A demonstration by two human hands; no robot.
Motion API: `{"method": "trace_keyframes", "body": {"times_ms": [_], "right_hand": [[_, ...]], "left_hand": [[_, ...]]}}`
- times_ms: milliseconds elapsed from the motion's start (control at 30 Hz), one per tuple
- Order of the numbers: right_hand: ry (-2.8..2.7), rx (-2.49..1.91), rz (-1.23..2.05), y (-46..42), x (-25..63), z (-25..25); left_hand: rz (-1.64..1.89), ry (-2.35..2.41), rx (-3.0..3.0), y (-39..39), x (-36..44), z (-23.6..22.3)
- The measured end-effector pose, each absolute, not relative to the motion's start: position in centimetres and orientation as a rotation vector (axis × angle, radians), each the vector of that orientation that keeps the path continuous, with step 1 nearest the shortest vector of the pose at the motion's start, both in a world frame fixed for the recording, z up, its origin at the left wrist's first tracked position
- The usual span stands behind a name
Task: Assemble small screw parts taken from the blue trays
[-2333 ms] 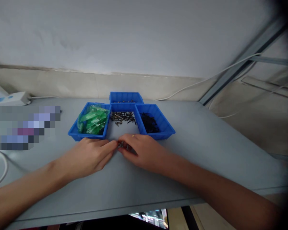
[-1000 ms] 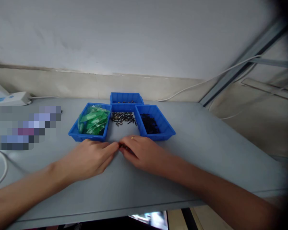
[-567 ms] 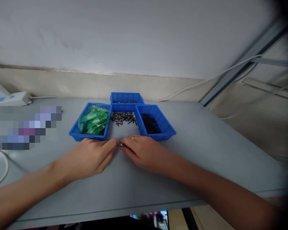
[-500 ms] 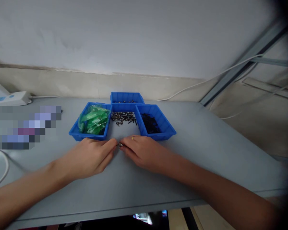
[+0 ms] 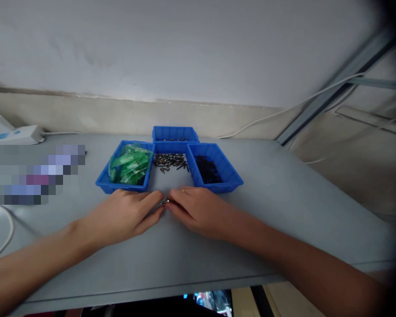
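Over the grey table, my right hand (image 5: 198,209) pinches a small shiny metal piece (image 5: 164,203), too small to tell its exact kind. My left hand (image 5: 128,215) is at its left end, thumb and forefinger parted, with the end of the piece showing in the gap. Just beyond the hands lies a pile of small dark and brassy metal parts (image 5: 170,161). A blue bin (image 5: 102,184) of green plastic packets (image 5: 132,165) stands left of the pile. On the right, another blue bin (image 5: 229,176) holds black pieces (image 5: 207,169).
A third blue bin (image 5: 174,133) with small metal parts stands at the back. On the left are a white power strip (image 5: 23,135), a blurred-out object (image 5: 42,174) and a white cable (image 5: 9,229). A metal frame post (image 5: 312,112) rises at the right, by the wall.
My left thumb and forefinger have parted from their pinch, and more of the metal piece shows. My right hand keeps its pinch almost in place. The bins have not moved.
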State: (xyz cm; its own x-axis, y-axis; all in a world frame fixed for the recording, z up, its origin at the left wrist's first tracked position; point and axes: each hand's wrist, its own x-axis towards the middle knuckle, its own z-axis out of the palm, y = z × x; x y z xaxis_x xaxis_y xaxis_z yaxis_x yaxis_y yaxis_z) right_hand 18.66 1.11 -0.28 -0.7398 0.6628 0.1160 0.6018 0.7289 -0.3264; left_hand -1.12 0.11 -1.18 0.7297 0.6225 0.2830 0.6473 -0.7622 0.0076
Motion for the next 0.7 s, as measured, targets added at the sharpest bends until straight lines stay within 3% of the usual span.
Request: {"method": "trace_keyframes", "body": {"times_ms": [300, 700], "right_hand": [[-2.698, -0.959, 0.533, 1.08, 18.63, -0.09], [-2.709, -1.002, 0.469, 1.0, 18.7, -0.08]], "left_hand": [[-0.549, -0.879, -2.843, 0.14, -1.23, -1.35], [-0.587, -0.833, -2.82, 0.17, -1.35, -1.39]]}}
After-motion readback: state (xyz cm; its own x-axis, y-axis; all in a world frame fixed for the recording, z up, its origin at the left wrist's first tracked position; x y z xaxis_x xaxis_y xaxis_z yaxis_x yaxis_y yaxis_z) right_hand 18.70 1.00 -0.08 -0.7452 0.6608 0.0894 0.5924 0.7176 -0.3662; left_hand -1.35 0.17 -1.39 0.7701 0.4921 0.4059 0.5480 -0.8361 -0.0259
